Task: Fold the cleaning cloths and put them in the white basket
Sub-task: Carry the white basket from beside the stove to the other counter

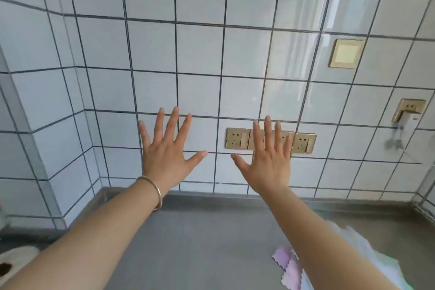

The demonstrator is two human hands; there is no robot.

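Two hands are raised with fingers spread, the left hand [164, 160] and the right hand [270, 165], and one bracelet [154, 192] circles the left wrist. On the tiled wall [200, 54] are three gold sockets in a row [270, 140], a fourth socket [410, 109] holding one white plug [408, 122], and one gold switch plate [346, 53]. At the worktop's [200, 238] front right edge lies one heap of cloths [288, 266], too overlapped to count, and one white roll [14, 261] sits at its left edge.

Bright daylight is glaring off the glossy tiled wall [334, 7] at upper right; grout lines are bowing toward the edges, and lower corners are blurring.
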